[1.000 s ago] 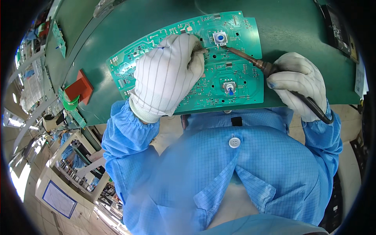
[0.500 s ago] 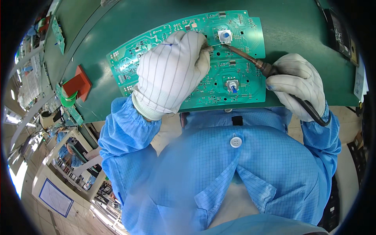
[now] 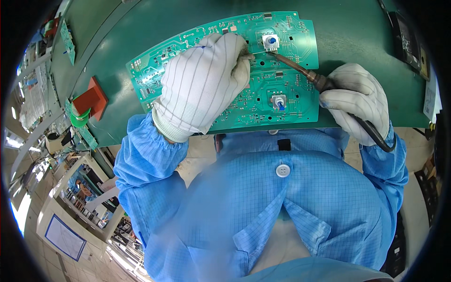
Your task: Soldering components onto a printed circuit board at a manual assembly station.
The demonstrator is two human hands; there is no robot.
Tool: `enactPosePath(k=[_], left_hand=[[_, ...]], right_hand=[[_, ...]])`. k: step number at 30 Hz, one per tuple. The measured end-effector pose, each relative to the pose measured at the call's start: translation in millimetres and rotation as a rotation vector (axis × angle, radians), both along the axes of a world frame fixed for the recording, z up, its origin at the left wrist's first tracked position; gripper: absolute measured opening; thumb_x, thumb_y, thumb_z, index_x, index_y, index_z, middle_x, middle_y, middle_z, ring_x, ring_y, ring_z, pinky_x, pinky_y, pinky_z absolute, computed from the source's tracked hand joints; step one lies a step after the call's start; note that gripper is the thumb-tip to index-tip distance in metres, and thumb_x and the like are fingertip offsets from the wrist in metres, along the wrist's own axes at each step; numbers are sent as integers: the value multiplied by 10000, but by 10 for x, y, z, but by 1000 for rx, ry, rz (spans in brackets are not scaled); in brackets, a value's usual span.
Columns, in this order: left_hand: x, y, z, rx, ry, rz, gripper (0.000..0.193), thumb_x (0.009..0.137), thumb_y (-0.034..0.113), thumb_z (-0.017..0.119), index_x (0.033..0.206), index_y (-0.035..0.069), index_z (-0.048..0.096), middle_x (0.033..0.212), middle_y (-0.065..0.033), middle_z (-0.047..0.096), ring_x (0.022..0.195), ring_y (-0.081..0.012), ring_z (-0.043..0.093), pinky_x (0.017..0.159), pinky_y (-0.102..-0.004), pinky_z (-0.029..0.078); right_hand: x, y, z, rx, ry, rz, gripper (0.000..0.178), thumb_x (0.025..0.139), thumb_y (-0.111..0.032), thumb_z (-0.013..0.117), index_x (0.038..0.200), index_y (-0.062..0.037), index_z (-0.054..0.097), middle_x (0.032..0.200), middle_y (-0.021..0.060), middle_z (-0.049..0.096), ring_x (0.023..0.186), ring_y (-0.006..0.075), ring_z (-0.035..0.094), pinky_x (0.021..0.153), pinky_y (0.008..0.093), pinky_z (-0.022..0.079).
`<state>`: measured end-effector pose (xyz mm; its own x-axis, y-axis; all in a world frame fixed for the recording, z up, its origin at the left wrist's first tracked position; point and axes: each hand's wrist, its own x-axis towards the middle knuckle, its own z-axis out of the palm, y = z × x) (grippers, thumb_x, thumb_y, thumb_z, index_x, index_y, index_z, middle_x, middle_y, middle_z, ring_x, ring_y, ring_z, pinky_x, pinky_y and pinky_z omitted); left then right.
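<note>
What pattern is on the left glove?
The left glove is white with thin grey stripes, best seen in the head view.

A dark soldering iron (image 3: 323, 83) slants over a green circuit board (image 3: 263, 82).

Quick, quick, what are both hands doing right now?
Left hand: closed, pinching a thin wire over the green board.
Right hand: closed around the handle of a soldering iron.

No lettering readable from here: blue-framed sheet (image 3: 66, 238) at eight o'clock, circuit board (image 3: 258, 83) at twelve, markings too small.
</note>
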<state>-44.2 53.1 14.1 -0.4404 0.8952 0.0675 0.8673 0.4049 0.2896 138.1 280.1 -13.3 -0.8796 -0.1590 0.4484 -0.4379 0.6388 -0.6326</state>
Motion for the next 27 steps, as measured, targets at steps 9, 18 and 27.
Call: enactPosePath(k=[9,18,27], left_hand=[[-22,22,-31,23,31,-52,169,875,241,635,903,85,576,733,-143,611,567,-289,625,499,-393,502],[-50,70,-72,58,71,-123,166,868,230,636,870,89,548,671,-117,573,544,-262,613,486,-378,497],[-53,62,-92,73,128,-118,146,842,176,626,831,81,515,634,-108,555,523,-251,603,464,-369,490]], right_hand=[[12,19,25,3,-26,-16,315,713,-91,739,1027,-117,729,920,97,633,850,290,644,752,383,531],[10,17,14,31,7,-18,337,671,-77,764,1005,-119,742,911,87,625,841,272,650,725,368,538],[-14,-13,21,82,32,-35,346,662,-74,789,1002,-124,748,879,79,601,821,265,651,712,357,544]])
